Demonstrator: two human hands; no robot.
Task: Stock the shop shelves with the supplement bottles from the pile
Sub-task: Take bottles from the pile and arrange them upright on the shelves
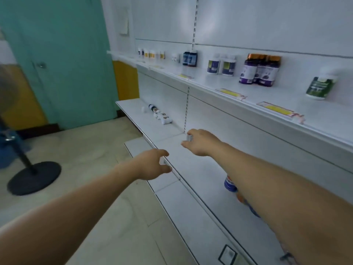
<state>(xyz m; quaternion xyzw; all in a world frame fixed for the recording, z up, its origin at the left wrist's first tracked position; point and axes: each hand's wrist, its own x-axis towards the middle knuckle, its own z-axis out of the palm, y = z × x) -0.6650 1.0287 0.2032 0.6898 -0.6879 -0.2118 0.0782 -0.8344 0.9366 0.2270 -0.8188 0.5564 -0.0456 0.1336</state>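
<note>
Right hand (200, 142) grips a small white-capped bottle (189, 138) over the lower shelf (200, 169); left hand (152, 164), fingers loosely spread, holds nothing visible at the shelf edge. Placement step: next, set it upright near the back panel.

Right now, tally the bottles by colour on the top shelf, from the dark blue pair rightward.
Dark blue bottles: 2
White-capped bottles, blue-yellow labels: 2
Purple bottles, orange caps: 2 in front; more may hide behind
Green bottle: 1
Total: 7 visible

A small white-capped bottle (189, 138), mostly hidden in the right hand (200, 142), over the middle shelf (200, 180).
</note>
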